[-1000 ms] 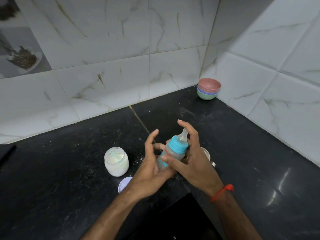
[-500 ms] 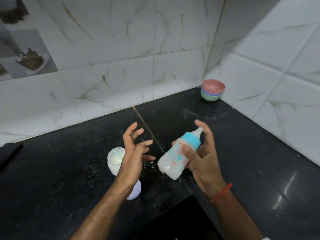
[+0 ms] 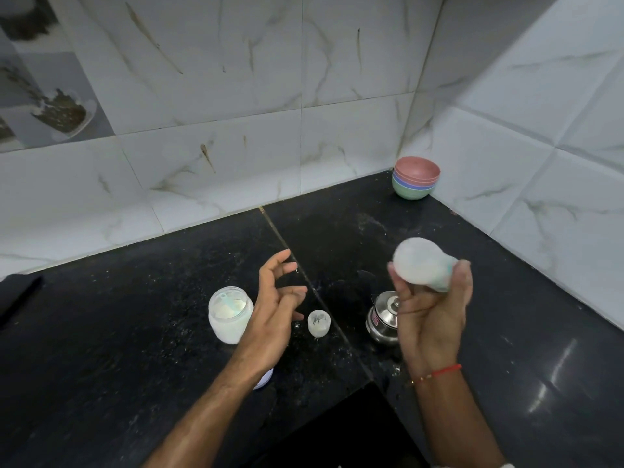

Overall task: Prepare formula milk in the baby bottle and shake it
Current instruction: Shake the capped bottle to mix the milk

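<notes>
Above the tabletop's (image 3: pixel 135 332) right half, right hand (image 3: pixel 434 319) grips the blurred baby bottle (image 3: pixel 420 265), base up and long axis tilted toward the back corner; left hand (image 3: pixel 275 305) open, empty, well apart, over the formula jar (image 3: pixel 228 314).

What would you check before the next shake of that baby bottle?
1. Grip: right hand is wrapped around the baby bottle near its teal collar, base up. Ok.
2. Cap sealed: the collar is blurred and mostly hidden by fingers. Cannot tell.
3. Left hand out of the way: open, empty, apart from the bottle. Ok.
4. Space below: steel pot stands right under the shaking hand. Not ok if the swing drops low.
5. Powder jar is open, with a scoop inside, beside the left hand; easily knocked. Not ok.
6. Milk mixed: the bottle is motion-blurred. Cannot tell.
</notes>
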Demonstrator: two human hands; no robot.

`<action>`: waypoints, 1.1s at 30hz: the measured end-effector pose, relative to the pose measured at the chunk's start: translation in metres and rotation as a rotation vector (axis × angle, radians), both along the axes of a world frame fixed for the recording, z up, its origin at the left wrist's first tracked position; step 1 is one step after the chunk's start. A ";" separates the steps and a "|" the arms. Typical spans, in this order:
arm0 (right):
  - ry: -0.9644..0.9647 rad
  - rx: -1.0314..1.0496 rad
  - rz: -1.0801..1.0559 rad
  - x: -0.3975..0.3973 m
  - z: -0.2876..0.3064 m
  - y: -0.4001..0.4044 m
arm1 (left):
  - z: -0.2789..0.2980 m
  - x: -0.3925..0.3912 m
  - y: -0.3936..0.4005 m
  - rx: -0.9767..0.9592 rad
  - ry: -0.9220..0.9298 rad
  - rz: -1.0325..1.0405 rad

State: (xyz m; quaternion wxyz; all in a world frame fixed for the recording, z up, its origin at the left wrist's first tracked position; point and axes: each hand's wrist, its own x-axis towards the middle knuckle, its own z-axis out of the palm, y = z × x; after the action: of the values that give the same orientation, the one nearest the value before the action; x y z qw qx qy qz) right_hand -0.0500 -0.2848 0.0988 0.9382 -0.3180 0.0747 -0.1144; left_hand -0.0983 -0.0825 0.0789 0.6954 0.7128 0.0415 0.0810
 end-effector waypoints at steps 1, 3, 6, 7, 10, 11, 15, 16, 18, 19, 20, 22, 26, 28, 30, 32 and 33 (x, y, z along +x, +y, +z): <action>-0.013 -0.039 0.041 -0.003 0.000 0.002 | -0.001 0.000 -0.001 0.007 0.012 -0.006; -0.039 -0.242 0.247 -0.014 -0.004 0.010 | -0.003 0.000 -0.003 0.036 0.032 -0.027; -0.097 -0.291 0.243 -0.021 -0.006 0.008 | -0.005 0.000 -0.004 0.072 0.036 -0.051; -0.071 -0.220 0.138 -0.016 -0.004 0.005 | -0.005 -0.001 -0.003 0.078 0.032 -0.053; -0.049 -0.047 -0.052 -0.005 0.001 -0.004 | -0.007 -0.001 -0.001 0.098 0.023 -0.057; -0.062 -0.103 -0.010 -0.008 0.002 -0.003 | -0.008 -0.001 -0.002 0.107 0.024 -0.055; -0.231 -0.646 0.458 -0.024 -0.006 0.003 | -0.008 -0.001 -0.005 0.107 0.033 -0.032; -0.246 -0.593 0.418 -0.024 -0.006 0.000 | -0.008 -0.001 -0.005 0.105 0.028 -0.029; -0.162 -0.305 0.163 -0.014 -0.002 -0.006 | -0.008 -0.002 -0.003 0.099 0.017 -0.020; -0.118 -0.147 0.041 -0.009 -0.001 -0.008 | -0.008 -0.003 -0.002 0.097 0.016 -0.015; -0.115 -0.079 -0.025 -0.007 -0.003 -0.009 | -0.009 -0.004 -0.001 0.098 0.021 -0.013; -0.143 -0.227 0.075 -0.015 -0.006 -0.001 | -0.009 -0.003 -0.002 0.109 0.034 -0.013; -0.285 -0.597 0.472 -0.033 -0.020 0.009 | -0.011 -0.001 -0.004 0.113 0.031 -0.012; -0.163 -0.321 0.209 -0.021 -0.013 0.006 | -0.010 -0.001 -0.002 0.102 0.025 0.000; -0.098 -0.117 0.014 -0.009 -0.011 -0.002 | -0.009 -0.001 -0.001 0.084 0.037 0.014; -0.114 -0.262 0.112 -0.009 -0.012 -0.004 | -0.010 0.000 -0.002 0.081 0.047 0.016; -0.139 -0.444 0.234 -0.012 -0.015 -0.003 | -0.010 0.001 -0.003 0.090 0.048 0.012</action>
State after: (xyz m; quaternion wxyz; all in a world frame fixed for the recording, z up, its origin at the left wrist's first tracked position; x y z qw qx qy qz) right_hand -0.0622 -0.2879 0.0839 0.8553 -0.5138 -0.0544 -0.0402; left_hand -0.0975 -0.0851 0.0691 0.6610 0.7448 0.0586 0.0697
